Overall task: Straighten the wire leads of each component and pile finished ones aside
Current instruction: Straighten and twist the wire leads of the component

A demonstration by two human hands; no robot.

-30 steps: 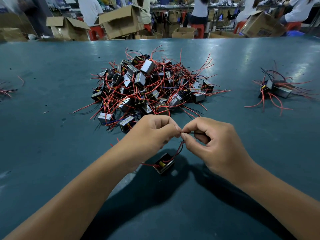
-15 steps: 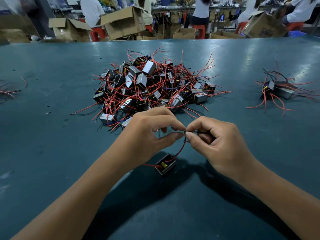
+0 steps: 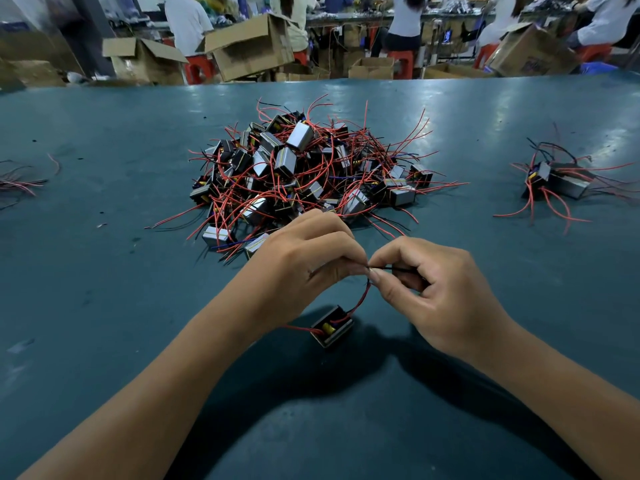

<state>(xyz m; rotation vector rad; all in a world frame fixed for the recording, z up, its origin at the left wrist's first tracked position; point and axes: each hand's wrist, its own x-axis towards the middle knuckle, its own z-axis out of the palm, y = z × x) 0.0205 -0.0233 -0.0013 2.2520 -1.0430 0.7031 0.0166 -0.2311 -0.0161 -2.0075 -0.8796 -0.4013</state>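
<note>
Component point(image 3: 331, 326) sits on the teal counter point(image 3: 104, 306) right in front of the person, a small dark block with a yellow patch showing, its red lead point(image 3: 360, 299) curving up from it to the fingers above. From the head view, the left hand point(image 3: 304, 258) comes in from the left, fingers curled, thumb and forefinger pinching the wire at the point where both hands meet. The right hand point(image 3: 436, 292) mirrors it, fingertips nipped onto a thin black lead point(image 3: 394, 269) that runs back into its curled palm. The two pinches are touching, just above the component. Another red wire trails out leftward from the block, under the left wrist. Beyond the hands, the big pile point(image 3: 298, 178) of components lies mid-counter, grey and black blocks tangled in red wires, its near edge just behind the left knuckles. Well off to the right, a small pile point(image 3: 557, 178) of a few pieces rests apart. At the far left edge, loose wires point(image 3: 20, 181) poke in. Behind the counter, cardboard boxes point(image 3: 249, 50) and seated people in white tops.
</note>
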